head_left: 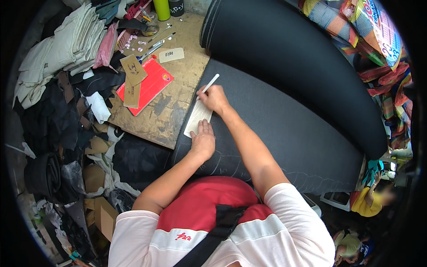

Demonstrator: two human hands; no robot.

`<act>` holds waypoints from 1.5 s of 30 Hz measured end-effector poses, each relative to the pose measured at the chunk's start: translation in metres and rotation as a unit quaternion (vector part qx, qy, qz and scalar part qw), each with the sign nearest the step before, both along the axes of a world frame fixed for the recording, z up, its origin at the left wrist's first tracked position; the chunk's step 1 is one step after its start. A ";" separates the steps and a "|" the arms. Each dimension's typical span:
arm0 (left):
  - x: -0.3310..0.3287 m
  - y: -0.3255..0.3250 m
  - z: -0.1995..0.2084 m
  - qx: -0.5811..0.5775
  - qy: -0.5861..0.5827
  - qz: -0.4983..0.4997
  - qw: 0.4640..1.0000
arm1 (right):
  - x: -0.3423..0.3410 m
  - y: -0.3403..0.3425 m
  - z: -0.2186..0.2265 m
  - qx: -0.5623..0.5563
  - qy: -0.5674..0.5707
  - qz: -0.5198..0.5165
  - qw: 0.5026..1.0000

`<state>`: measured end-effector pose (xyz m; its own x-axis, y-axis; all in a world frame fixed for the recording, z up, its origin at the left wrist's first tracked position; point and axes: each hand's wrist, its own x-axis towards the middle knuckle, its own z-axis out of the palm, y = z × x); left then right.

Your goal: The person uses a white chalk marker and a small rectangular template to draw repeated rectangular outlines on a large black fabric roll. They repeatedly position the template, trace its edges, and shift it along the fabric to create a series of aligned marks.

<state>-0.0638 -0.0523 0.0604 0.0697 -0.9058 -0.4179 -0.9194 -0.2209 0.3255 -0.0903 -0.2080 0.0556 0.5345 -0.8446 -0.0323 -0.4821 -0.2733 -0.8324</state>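
My right hand (214,99) grips a slim white pen (212,82), its lower end hidden behind the fingers near the template's upper edge. Under both hands lies a cream pattern piece (193,123), roughly rectangular. My left hand (204,141) rests flat on its lower part, fingers stretched out and holding nothing. Beneath the piece spreads black sheet fabric (271,115), with white chalk-like lines drawn along its near edge. Whether the pen tip touches the fabric or the piece I cannot tell.
A thick black fabric roll (284,49) lies across the far side. On the worn wooden table (164,124) sit a red notebook (149,91), brown card templates (132,71), a cream labelled card (171,54) and scissors (144,55). Folded pale cloth (66,44) and black scraps (53,107) pile up left.
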 end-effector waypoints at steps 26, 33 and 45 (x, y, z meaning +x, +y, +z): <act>0.093 -0.062 -0.034 -0.104 0.249 -0.014 0.963 | -0.057 0.140 0.005 -0.062 -0.034 0.145 0.987; 0.094 -0.065 -0.028 -0.089 0.216 -0.032 0.972 | -0.051 0.129 -0.002 -0.098 -0.009 0.184 0.978; 0.056 -0.074 0.021 -0.115 0.032 0.174 0.978 | -0.123 0.090 0.051 0.202 -0.212 -0.158 0.943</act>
